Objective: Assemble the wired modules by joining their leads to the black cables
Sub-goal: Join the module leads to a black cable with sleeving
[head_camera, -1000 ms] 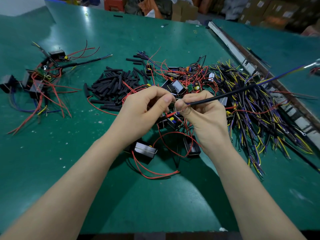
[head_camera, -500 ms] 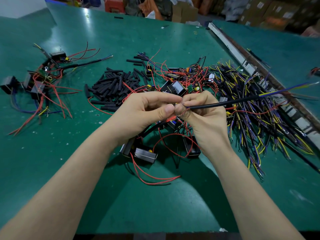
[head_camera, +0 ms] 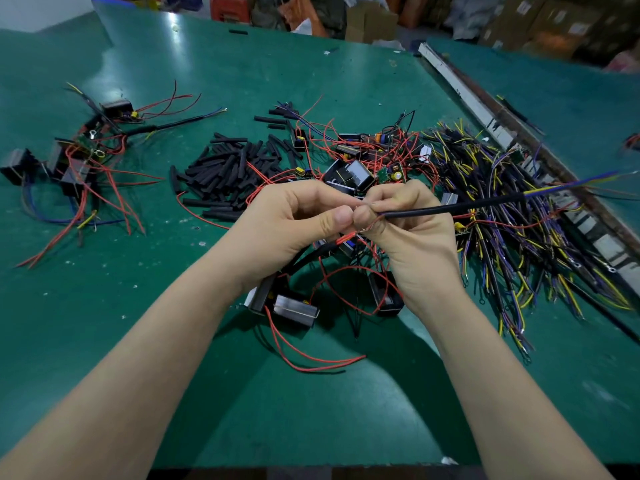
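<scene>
Head view: left hand [head_camera: 294, 223] and right hand [head_camera: 408, 233] meet thumb to thumb at frame centre. Right pinches the black cable [head_camera: 450, 207], which runs out toward 3 o'clock. Left pinches a red lead [head_camera: 346, 238], apparently at the joint; wire ends blurred. Modules [head_camera: 296, 308] lie at 6 o'clock beneath the hands on the green table [head_camera: 311, 410].

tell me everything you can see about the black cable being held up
The black cable is a thin, straight, round-jacketed lead. The right hand pinches its near end beside the left hand. It slants up and rightward above the table, over the wire pile, and blue and yellow inner wires emerge from its far end.
</scene>
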